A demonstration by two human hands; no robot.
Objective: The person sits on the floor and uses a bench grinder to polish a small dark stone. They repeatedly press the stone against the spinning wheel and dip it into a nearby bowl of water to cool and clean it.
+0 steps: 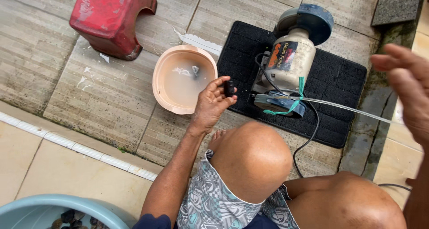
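Observation:
My left hand (212,103) pinches a small black stone (229,88) between thumb and fingers, just left of the bench grinder (286,59). The grinder is cream and blue and stands on a black mat (333,77). A thin clear tube (348,108) runs to its near wheel, tied with a green string (292,105). My right hand (409,84) hovers at the right edge, fingers spread, holding nothing. A peach-coloured bowl (159,77) of cloudy water sits left of the mat, close to my left hand.
A red plastic stool (109,17) stands on the tiled floor at the upper left. A light blue basin (58,209) with dark stones is at the bottom left. My knees (254,160) fill the lower middle. A black cable (308,139) trails from the grinder.

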